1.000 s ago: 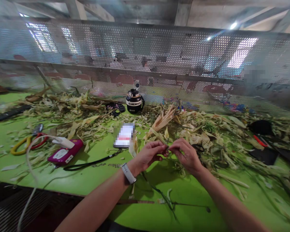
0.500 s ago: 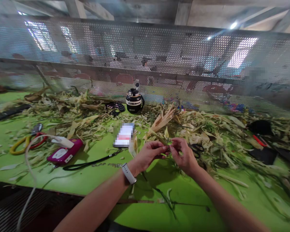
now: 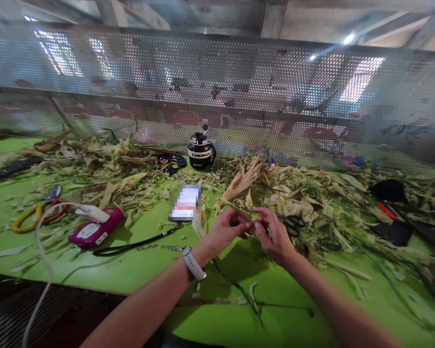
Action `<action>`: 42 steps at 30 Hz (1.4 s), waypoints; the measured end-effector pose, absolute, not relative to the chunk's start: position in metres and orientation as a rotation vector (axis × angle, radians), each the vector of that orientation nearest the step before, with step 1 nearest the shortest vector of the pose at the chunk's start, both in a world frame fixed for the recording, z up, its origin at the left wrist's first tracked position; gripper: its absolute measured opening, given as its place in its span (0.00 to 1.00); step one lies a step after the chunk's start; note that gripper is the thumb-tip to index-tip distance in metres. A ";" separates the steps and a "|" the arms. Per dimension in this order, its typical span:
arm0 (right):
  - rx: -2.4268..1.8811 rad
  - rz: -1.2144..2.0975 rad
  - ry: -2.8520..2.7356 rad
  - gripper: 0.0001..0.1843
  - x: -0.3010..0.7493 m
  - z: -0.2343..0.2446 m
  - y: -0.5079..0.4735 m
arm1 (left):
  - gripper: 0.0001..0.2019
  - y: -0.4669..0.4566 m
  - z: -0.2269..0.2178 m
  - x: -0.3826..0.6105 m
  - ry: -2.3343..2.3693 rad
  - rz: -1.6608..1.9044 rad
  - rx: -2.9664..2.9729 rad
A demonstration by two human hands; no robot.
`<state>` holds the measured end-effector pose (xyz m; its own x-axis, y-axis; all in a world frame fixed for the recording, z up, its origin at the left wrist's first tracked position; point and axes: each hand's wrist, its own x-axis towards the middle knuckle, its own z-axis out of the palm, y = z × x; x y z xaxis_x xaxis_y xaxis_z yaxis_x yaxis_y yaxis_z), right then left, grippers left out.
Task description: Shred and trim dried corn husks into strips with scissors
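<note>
Our left hand (image 3: 227, 232) pinches the husk (image 3: 240, 211), which slants from above it down toward our right hand (image 3: 276, 238), near the lower end (whether that one grips, we cannot tell).

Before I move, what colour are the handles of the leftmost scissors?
One yellow handle, one red handle; clearest in the head view.

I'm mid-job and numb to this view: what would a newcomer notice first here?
Probably the left hand and right hand, fingertips close together just right of centre, with a pale strip at the left hand's fingers. Then the magenta power block on the left of the green table, and the black ENERGY bottle at the back, between heaps of husks.
</note>
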<state>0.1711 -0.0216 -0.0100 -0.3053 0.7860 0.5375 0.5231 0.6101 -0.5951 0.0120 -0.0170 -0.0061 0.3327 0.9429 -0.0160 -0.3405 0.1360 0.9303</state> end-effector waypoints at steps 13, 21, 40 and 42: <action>-0.963 0.610 -1.828 0.12 0.169 -0.014 -0.018 | 0.17 -0.021 0.002 0.011 0.674 1.038 1.038; -0.940 0.725 -1.744 0.11 0.168 -0.013 -0.019 | 0.15 -0.015 -0.005 0.009 0.681 1.018 0.962; -0.604 0.236 -2.070 0.07 0.179 0.006 -0.012 | 0.09 -0.008 -0.008 0.001 0.481 0.916 0.561; -0.606 0.201 -2.092 0.08 0.182 0.004 -0.011 | 0.08 -0.008 -0.008 0.001 0.467 0.909 0.530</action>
<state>0.1815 -0.0111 0.0042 -0.4571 0.4934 0.7400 0.3435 0.8654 -0.3649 0.0013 -0.0077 -0.0079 0.5333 0.8316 -0.1550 -0.6102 0.5051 0.6103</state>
